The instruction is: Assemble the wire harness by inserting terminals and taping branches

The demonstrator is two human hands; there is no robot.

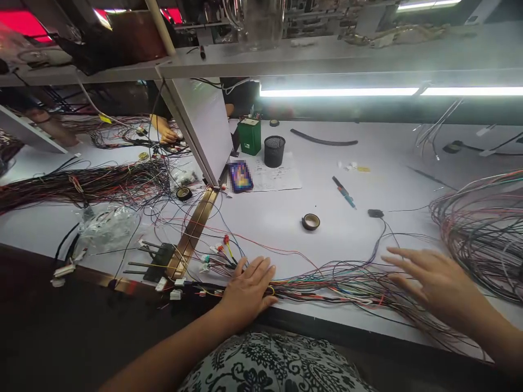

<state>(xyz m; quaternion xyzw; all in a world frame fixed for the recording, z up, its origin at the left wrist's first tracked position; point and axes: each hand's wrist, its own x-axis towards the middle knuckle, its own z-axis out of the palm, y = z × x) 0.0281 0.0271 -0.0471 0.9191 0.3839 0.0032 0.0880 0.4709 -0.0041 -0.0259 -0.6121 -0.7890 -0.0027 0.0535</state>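
A long bundle of coloured wires (327,286) runs along the front edge of the white table. My left hand (249,286) lies flat on the bundle near its connector end, fingers spread. Just left of it are white connectors (175,294) and a red connector (226,239). My right hand (435,280) is over the right part of the bundle, its fingers apart and nothing in them. Above that hand, a small black connector (375,213) lies on the table with thin wires attached.
A tape roll (311,221), a blue cutter (346,196), a mesh cup (274,151) and a green box (249,136) stand or lie farther back. More wires (486,228) are heaped at right. Another person's hand (166,132) shows beyond the divider (200,120).
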